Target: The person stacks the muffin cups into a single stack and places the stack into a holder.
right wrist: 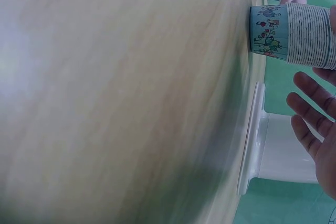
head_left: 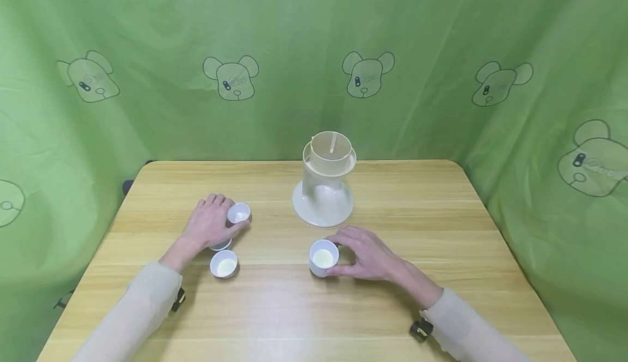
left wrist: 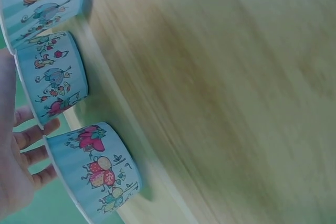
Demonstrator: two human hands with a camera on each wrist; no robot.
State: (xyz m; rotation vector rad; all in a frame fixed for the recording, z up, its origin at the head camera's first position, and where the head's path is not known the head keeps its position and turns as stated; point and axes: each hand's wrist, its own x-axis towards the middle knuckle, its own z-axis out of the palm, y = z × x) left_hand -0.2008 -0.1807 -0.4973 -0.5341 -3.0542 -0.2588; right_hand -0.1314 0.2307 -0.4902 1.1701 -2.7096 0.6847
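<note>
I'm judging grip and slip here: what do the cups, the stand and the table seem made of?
Cups: probably thin paper, judging by printed sides and closely nested rims; coating unclear.
Stand: likely hard plastic, smooth and glossy, judging by its pale moulded shape and shiny base.
Table: wood or lookalike laminate, with visible grain and a soft sheen.

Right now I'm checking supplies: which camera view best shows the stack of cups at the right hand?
The right wrist view: it catches the stack of cups side-on, many rims and printed side showing. The head view looks down into it, held by the right hand; the left wrist view leaves it out.
</note>
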